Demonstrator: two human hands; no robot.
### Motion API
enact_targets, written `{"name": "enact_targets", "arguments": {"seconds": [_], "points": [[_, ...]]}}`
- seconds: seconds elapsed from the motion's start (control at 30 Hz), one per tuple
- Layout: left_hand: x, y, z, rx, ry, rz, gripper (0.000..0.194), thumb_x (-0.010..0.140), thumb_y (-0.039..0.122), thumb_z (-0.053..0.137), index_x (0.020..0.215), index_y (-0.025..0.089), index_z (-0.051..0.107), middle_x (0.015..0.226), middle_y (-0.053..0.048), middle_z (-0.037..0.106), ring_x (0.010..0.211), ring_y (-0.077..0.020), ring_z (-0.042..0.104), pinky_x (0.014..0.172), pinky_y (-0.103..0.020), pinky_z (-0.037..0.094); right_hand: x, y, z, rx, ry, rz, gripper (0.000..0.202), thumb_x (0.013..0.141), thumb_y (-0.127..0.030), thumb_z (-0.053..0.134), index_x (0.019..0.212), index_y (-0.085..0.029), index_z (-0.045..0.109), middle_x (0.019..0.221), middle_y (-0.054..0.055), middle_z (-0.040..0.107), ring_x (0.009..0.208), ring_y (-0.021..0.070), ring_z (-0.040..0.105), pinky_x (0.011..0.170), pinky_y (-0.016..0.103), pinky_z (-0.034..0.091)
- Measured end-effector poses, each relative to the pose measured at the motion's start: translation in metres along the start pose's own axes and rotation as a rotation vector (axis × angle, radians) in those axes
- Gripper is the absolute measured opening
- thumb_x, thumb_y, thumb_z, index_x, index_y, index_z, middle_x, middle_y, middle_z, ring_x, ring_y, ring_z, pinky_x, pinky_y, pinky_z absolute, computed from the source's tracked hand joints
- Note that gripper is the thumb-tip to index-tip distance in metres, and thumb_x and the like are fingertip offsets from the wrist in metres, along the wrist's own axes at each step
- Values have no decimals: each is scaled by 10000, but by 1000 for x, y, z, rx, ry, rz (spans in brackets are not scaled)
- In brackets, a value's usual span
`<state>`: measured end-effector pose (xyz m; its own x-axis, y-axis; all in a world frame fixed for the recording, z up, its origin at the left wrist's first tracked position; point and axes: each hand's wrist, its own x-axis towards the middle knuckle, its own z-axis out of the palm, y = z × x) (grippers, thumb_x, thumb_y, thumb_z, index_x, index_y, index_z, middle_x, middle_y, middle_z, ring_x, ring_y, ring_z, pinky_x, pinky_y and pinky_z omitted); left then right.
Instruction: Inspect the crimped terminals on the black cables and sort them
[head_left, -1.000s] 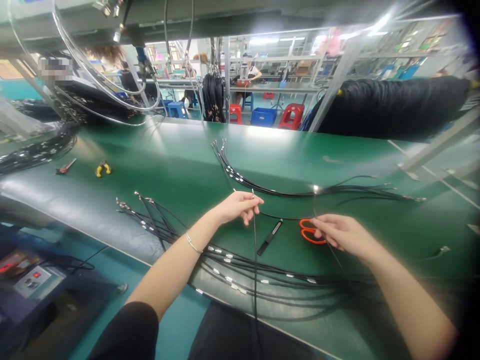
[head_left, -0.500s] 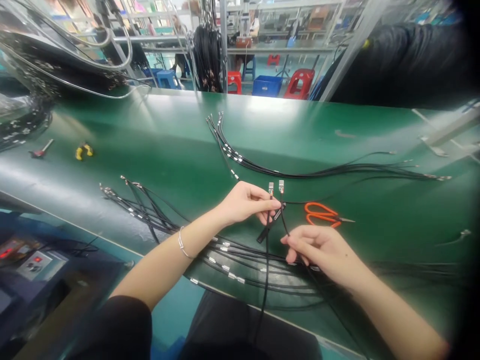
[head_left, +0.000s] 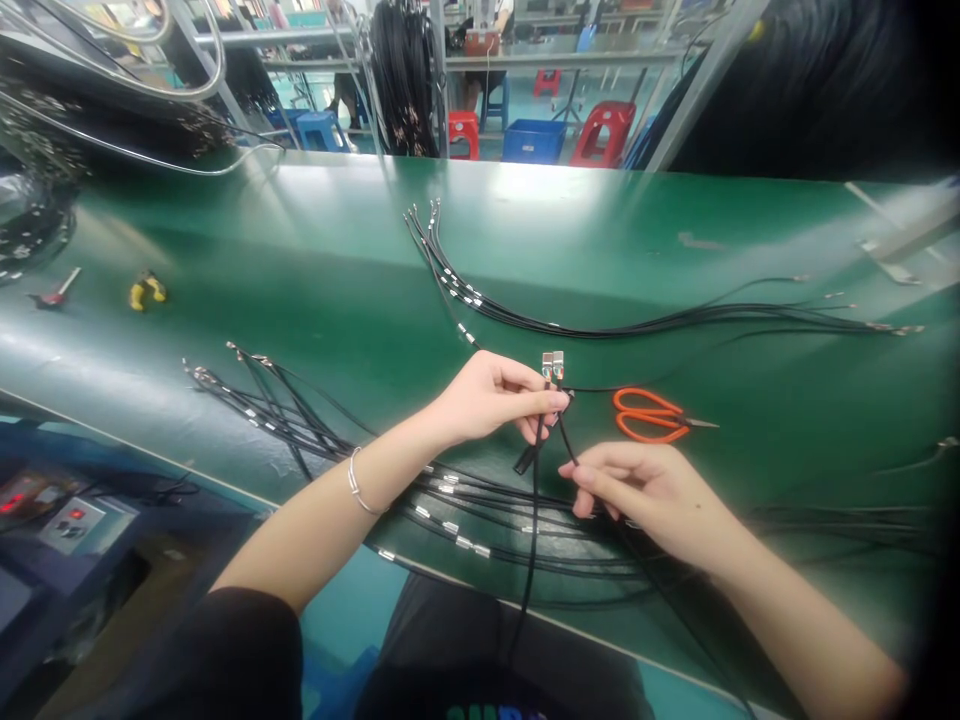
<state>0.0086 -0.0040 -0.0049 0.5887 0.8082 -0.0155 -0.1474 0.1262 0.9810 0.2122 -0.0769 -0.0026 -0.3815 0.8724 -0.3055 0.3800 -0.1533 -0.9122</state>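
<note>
Two black cables stand up between my hands, their silver connectors [head_left: 553, 365] side by side. My left hand [head_left: 506, 400] pinches the cables [head_left: 535, 520] just below these ends, thumb against fingers. A small black piece [head_left: 526, 459] hangs under the left fingers; what it is I cannot make out. Lower and to the right, my right hand [head_left: 626, 485] is closed on one of the cables, thumb and forefinger together. Beneath both hands a bundle of black cables [head_left: 480, 550] with white labels lies across the table.
Orange-handled scissors [head_left: 651, 415] lie right of my hands on the green table [head_left: 315, 270]. Another labelled cable bundle [head_left: 585, 333] lies farther back. Yellow-handled pliers [head_left: 146, 290] and a red-handled tool [head_left: 56, 292] are at left. Cables hang from a rack [head_left: 405, 80] behind.
The two connectors, apart before, have come together side by side. My left fingertips now pinch both cables near their ends. The whole view has shifted slightly.
</note>
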Motion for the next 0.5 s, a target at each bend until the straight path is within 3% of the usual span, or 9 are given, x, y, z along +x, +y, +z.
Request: {"name": "enact_targets", "arguments": {"seconds": [0.13, 0.2, 0.27, 0.37, 0.43, 0.5], "points": [[0, 2, 2, 2, 7, -8, 272, 742, 353, 771, 711, 92, 698, 651, -50, 671, 541, -124, 642, 518, -221, 558, -4, 0, -3, -79, -22, -15, 420, 848, -564, 582, 719, -184, 707, 671, 65, 695, 511, 130, 499, 487, 252, 377], [1, 4, 0, -23, 37, 17, 276, 733, 353, 780, 706, 89, 703, 641, -48, 664, 539, -125, 640, 503, -213, 545, -14, 1, -10, -122, -129, -14, 436, 882, -546, 545, 705, -185, 713, 682, 61, 702, 519, 130, 506, 505, 255, 382], [3, 8, -6, -69, 121, 61, 271, 714, 354, 797, 722, 95, 715, 624, -35, 651, 528, -112, 627, 483, -194, 521, -35, 4, -22, -119, -250, 1, 416, 917, -518, 507, 845, -179, 736, 680, 57, 709, 528, 128, 518, 543, 256, 397], [3, 15, -17, -143, 293, 125, 279, 655, 357, 840, 778, 128, 740, 609, -7, 635, 524, -79, 595, 474, -158, 480, -90, 6, -37, -43, -306, 55, 410, 941, -505, 480, 1057, -168, 684, 614, 43, 692, 532, 131, 561, 577, 256, 398], [1, 19, -23, -132, 343, 120, 310, 598, 359, 872, 788, 147, 751, 613, -2, 638, 542, -76, 584, 492, -159, 476, -142, 6, -39, 42, -243, 100, 403, 935, -523, 481, 1037, -178, 660, 554, 27, 663, 504, 136, 589, 576, 257, 396], [-2, 25, -23, -62, 317, 17, 299, 574, 368, 883, 755, 167, 753, 622, 5, 652, 557, -89, 581, 515, -180, 480, -201, 5, -33, 130, -80, 101, 399, 909, -563, 498, 942, -199, 656, 516, 28, 645, 455, 147, 590, 555, 267, 401]]}}
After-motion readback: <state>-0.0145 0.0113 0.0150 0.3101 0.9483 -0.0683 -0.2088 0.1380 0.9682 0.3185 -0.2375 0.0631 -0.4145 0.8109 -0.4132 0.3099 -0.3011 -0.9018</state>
